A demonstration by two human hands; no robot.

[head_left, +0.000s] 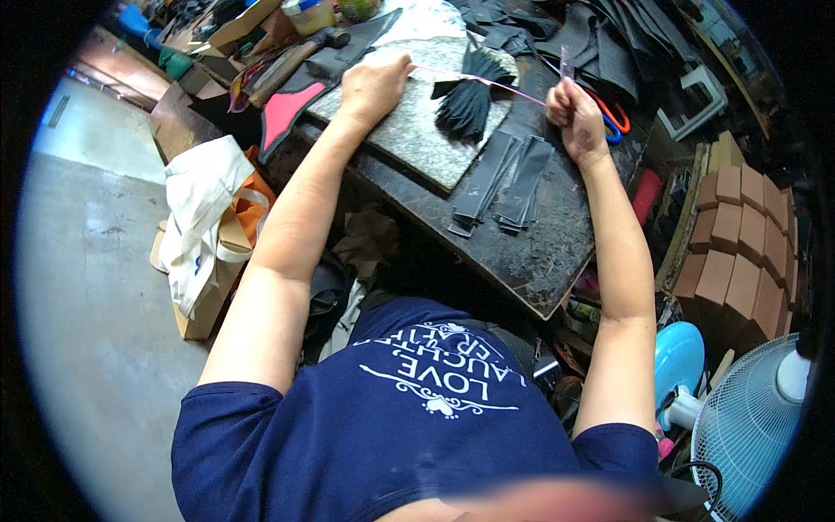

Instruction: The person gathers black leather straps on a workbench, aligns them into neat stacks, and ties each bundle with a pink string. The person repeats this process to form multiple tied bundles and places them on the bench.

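Note:
A thin pink string (524, 92) is stretched between my two hands, passing at the narrow upper part of a bundle of black strips (463, 109). Whether it circles the bundle I cannot tell. My left hand (376, 87) is closed on the string's left end above the speckled stone slab (409, 139). On the right, my right hand (577, 122) is closed round the other end. A clear narrow piece (567, 63) sticks up from its fingers, its kind unclear. Right beside that hand lie scissors (621, 113) with orange and blue handles. Flat black strips (504, 178) lie in stacks nearer me.
The dark worktable (544, 270) has a corner toward me. A hammer (300, 61) and a pink-and-black piece (291, 117) lie at the left. Black sheets (600, 43) pile up behind. Brown blocks (739, 226) and a fan (757, 426) stand right, a white bag (204, 209) left.

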